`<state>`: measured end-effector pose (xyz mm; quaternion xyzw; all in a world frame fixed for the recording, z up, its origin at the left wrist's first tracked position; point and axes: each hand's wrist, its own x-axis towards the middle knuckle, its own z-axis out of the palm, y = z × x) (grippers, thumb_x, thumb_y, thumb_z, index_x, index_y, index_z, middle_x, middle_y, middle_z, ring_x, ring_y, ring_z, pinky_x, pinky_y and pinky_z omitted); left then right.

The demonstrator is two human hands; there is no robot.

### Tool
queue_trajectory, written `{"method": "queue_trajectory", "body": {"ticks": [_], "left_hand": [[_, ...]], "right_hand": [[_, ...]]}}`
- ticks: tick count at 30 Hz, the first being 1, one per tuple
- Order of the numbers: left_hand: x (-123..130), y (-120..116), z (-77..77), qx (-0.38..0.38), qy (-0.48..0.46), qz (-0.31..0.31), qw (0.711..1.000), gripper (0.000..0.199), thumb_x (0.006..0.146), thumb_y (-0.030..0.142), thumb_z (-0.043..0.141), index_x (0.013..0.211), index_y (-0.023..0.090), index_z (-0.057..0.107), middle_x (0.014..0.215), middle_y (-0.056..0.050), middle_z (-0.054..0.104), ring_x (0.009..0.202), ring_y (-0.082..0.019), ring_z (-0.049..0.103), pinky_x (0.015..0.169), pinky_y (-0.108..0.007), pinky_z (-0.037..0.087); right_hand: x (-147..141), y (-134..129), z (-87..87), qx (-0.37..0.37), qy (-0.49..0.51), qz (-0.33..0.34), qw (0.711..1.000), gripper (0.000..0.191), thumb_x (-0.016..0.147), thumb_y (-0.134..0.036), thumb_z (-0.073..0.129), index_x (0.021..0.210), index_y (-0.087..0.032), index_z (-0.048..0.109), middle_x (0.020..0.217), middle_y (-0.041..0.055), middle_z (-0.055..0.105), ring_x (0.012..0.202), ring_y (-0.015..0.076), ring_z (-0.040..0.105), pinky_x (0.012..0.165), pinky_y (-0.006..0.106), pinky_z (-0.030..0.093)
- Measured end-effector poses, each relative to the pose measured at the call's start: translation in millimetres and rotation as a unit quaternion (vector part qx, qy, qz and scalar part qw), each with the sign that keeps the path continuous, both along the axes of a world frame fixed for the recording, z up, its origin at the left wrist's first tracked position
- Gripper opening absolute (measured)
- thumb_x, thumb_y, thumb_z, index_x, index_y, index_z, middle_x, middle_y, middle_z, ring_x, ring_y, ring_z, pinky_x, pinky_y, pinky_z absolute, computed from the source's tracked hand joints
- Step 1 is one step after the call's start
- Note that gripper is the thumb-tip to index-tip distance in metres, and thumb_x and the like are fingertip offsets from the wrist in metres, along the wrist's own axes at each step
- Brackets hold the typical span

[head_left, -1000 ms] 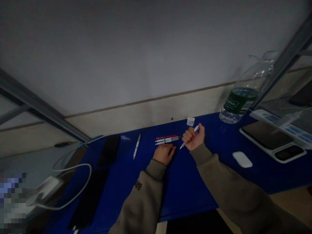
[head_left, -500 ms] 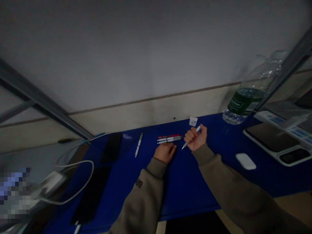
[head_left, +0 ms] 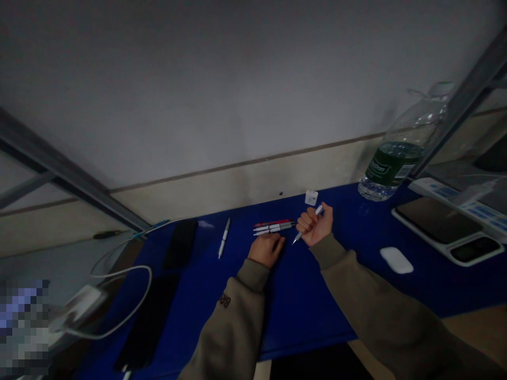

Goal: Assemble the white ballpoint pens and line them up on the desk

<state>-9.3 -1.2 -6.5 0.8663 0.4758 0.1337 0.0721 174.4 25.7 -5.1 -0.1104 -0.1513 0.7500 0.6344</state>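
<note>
White-grey pen (head_left: 297,237) slants, tip toward lower left, clenched in right hand (head_left: 314,227); left hand (head_left: 266,249) grip unclear.

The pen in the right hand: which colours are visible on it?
The pen is white at its upper end, grey toward its tip; see the head view.

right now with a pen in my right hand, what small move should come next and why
I'd probably lower the right hand and lay its pen beside the row of pens: its tip is near the row's right end, and the left hand sits just in front.
</note>
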Motion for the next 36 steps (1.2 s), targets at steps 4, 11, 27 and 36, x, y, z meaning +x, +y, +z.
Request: {"method": "queue_trajectory", "body": {"ticks": [4, 11, 27, 36], "left_hand": [[0, 0, -0.3, -0.004, -0.008, -0.004, 1.0, 0.038, 0.093, 0.041, 0.031, 0.079, 0.019, 0.058, 0.075, -0.005, 0.061, 0.074, -0.015, 0.055, 0.067, -0.025, 0.038], [0, 0, -0.7, 0.001, -0.004, -0.005, 1.0, 0.038, 0.093, 0.041, 0.03, 0.078, 0.019, 0.058, 0.074, -0.005, 0.06, 0.073, -0.015, 0.054, 0.066, -0.025, 0.037], [4, -5, 3.9, -0.014, -0.044, 0.005, 0.999, 0.043, 0.093, 0.044, 0.028, 0.08, 0.018, 0.06, 0.077, -0.005, 0.061, 0.077, -0.016, 0.056, 0.071, -0.027, 0.04], [7, -6, 8.1, -0.099, -0.217, -0.017, 0.971, 0.04, 0.092, 0.042, 0.035, 0.09, 0.016, 0.065, 0.079, -0.004, 0.064, 0.073, -0.014, 0.057, 0.068, -0.024, 0.041]], "right_hand": [[-1, -1, 1.5, -0.002, -0.021, -0.006, 1.0, 0.052, 0.078, -0.059, 0.038, 0.046, -0.022, 0.022, 0.039, -0.0078, 0.017, 0.035, 0.0071, 0.013, 0.032, 0.023, 0.016], [-3, -3, 3.3, 0.007, -0.024, -0.003, 1.0, 0.054, 0.077, -0.062, 0.039, 0.046, -0.022, 0.021, 0.039, -0.0077, 0.017, 0.035, 0.0069, 0.013, 0.033, 0.022, 0.017], [-2, -2, 2.0, 0.027, -0.042, -0.007, 0.999, 0.056, 0.078, -0.068, 0.033, 0.047, -0.022, 0.025, 0.04, -0.0071, 0.02, 0.035, 0.0074, 0.016, 0.034, 0.022, 0.02], [-22, -2, 13.6, 0.038, -0.074, -0.027, 0.996, 0.041, 0.083, -0.059, 0.043, 0.071, -0.021, 0.05, 0.054, -0.0034, 0.044, 0.048, 0.0101, 0.046, 0.051, 0.026, 0.045]]}}
